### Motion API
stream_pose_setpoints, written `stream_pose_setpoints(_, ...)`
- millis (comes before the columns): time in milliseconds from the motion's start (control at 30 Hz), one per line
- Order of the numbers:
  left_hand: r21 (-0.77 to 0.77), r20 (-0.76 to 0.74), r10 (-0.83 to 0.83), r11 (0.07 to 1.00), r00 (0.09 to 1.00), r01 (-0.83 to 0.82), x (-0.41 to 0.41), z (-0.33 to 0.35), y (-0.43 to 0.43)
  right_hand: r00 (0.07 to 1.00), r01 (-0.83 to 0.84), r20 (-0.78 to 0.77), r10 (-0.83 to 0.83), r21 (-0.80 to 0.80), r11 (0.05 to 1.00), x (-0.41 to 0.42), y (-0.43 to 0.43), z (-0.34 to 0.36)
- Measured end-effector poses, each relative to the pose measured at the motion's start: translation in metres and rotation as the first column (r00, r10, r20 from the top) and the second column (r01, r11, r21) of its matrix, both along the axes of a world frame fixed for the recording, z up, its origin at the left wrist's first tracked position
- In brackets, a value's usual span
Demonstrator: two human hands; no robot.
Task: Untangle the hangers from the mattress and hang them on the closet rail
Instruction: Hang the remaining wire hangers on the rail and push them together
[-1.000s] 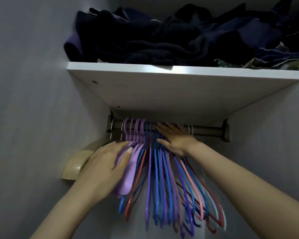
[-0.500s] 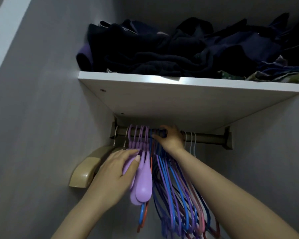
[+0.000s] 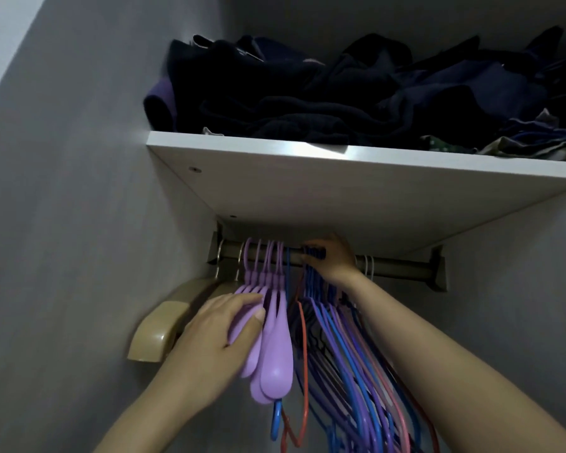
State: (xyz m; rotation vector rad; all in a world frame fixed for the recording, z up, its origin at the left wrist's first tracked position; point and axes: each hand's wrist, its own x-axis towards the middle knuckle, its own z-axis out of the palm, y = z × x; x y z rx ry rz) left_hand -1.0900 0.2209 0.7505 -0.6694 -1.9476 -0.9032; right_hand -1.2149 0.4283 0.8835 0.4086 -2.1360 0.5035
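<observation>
My right hand holds thin hangers at the closet rail, under the shelf. Broad hangers hang left of it, touching my left hand. Clothes lie on the shelf above.

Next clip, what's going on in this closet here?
A person is working at the closet rail beneath a shelf piled with dark clothes. The right hand grips the hooks of the thin blue, purple and red hangers up at the rail. The left hand rests flat against the chunky purple hangers, which hang further left.
</observation>
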Motion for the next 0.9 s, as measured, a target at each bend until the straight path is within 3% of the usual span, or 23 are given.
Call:
stream_pose_setpoints(67,-0.056,0.002,0.001,0.998,1.000,-0.001,0.001,0.008,0.005,0.999,-0.003,-0.035,0.002,-0.005,1.000,0.003,0.001,-0.003)
stream_pose_setpoints(167,-0.053,0.104,-0.131,0.989,0.986,0.137,-0.006,0.036,0.016,0.996,-0.076,-0.062,0.068,-0.132,0.988,0.023,0.005,-0.016)
stream_pose_setpoints(267,-0.165,0.216,-0.098,0.977,0.972,0.135,-0.019,0.064,0.025,0.980,-0.082,0.176,0.091,-0.058,0.995,0.046,0.016,-0.039)
stream_pose_setpoints(333,-0.311,0.238,0.044,0.950,0.970,0.033,-0.022,0.070,0.033,0.962,-0.106,0.249,0.108,-0.022,0.994,0.056,0.017,-0.053)
stream_pose_setpoints(433,-0.521,0.077,0.382,0.803,0.921,-0.290,-0.021,0.066,0.044,0.964,-0.109,0.239,0.117,-0.045,0.993,0.069,0.009,-0.060)
stream_pose_setpoints(500,-0.579,-0.003,0.487,0.712,0.874,-0.398,-0.021,0.059,0.049,0.961,-0.053,0.272,0.044,0.023,0.998,0.078,0.001,-0.063)
stream_pose_setpoints(600,-0.581,-0.087,0.553,0.648,0.829,-0.493,-0.028,0.049,0.050,0.957,0.074,0.265,-0.120,0.176,0.982,0.089,-0.007,-0.073)
stream_pose_setpoints(733,-0.581,-0.030,0.568,0.659,0.822,-0.477,-0.045,0.044,0.048,0.958,0.219,0.124,-0.258,0.262,0.940,0.085,-0.013,-0.085)
stream_pose_setpoints(900,-0.545,0.103,0.500,0.751,0.860,-0.371,-0.054,0.047,0.052,0.962,0.206,0.141,-0.234,0.189,0.960,0.081,-0.014,-0.086)
